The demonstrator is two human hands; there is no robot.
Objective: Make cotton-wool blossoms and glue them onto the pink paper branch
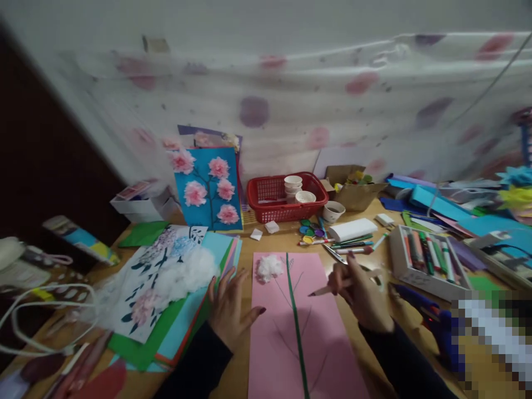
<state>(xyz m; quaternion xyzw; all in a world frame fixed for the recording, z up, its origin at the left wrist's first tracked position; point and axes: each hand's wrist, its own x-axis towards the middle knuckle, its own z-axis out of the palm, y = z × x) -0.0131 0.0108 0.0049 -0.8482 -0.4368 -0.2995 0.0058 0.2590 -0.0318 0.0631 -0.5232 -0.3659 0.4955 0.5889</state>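
Observation:
A pink sheet [276,343] lies before me, with a green stem line [296,316] running down it and thin pencil lines branching off both sides. Near its top left corner sits a fluffy white cotton flower [270,267]. Between the fingers of my right hand [361,293] is a pencil [324,290], its tip pointing left above the sheet. My left hand [230,305] rests with fingers spread at the sheet's left edge, the thumb over the pink paper. White cotton wool [195,271] lies just left of that hand, on a printed flower sheet [139,302].
A blue card with pink flowers [210,188] leans at the back, beside a red basket [266,213] holding white cups. To the right are a box of markers [428,257] and a blue glue gun [436,321]. A white cable [25,327] curls at left.

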